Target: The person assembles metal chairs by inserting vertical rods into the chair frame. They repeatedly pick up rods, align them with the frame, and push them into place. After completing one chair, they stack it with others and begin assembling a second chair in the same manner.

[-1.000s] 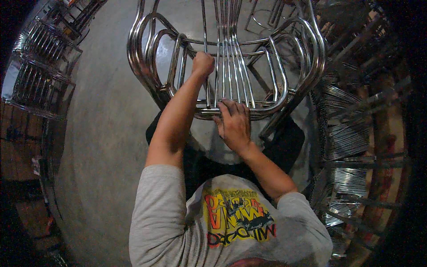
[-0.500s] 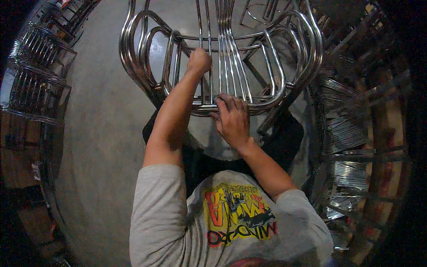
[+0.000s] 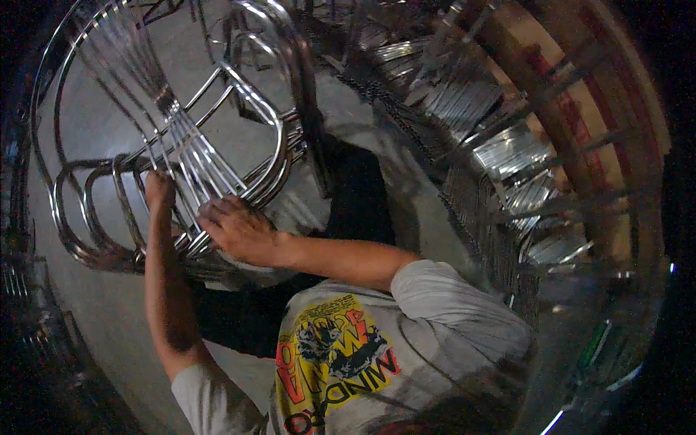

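Note:
A shiny chromed tubular chair frame with looping arms stands before me at the upper left. Thin metal rods fan across its seat and back. My left hand is closed in a fist around one of the left-hand rods, partway along the seat. Over the seat's front rail lies my right hand, its fingers curled at the ends of the bunched rods. The fingertips of both hands are partly hidden or blurred.
Stacks of shiny metal chair parts line the right side, with dark bars among them. Beyond these runs a tan and red band. Grey concrete floor shows between my dark-clad leg and the stacks. More blurred metalwork stands at the left rim.
The view has swung to the right, so the chair frame and both hands now appear farther left and tilted. Each hand keeps nearly the same place on the frame.

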Tool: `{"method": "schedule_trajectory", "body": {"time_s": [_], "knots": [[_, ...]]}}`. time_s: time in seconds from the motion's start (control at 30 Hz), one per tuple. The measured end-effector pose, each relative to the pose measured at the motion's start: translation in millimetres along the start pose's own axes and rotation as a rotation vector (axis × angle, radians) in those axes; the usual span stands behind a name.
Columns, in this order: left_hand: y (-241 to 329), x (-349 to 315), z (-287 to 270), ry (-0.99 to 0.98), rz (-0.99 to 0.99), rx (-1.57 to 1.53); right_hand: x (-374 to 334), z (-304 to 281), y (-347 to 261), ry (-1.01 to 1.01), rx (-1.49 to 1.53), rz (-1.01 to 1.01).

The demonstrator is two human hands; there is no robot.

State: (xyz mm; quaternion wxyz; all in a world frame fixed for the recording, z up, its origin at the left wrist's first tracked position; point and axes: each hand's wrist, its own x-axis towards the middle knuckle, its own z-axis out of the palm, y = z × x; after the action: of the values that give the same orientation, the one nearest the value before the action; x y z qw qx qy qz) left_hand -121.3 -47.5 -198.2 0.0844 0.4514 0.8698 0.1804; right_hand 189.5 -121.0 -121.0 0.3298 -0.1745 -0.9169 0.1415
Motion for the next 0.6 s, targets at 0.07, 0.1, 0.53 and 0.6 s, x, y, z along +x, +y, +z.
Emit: {"method": "schedule_trajectory", "body": {"time_s": [0.07,0.1,0.53,0.6], "knots": [[-9,5,7,0.036,-0.044,-0.103,-4,-23,5,0.064,0.075,-0.058],[-13,6,9,0.051,-0.017,-0.143,-11,-40,12,0.16,0.102,-0.026],[-49,30,24,-0.023,0.05,-0.346,-471,-292,201,-0.332,-0.656,1.911],[-47,33,36,-0.049,0.164,-0.254,-512,-292,211,-0.473,-0.65,1.9]]}}
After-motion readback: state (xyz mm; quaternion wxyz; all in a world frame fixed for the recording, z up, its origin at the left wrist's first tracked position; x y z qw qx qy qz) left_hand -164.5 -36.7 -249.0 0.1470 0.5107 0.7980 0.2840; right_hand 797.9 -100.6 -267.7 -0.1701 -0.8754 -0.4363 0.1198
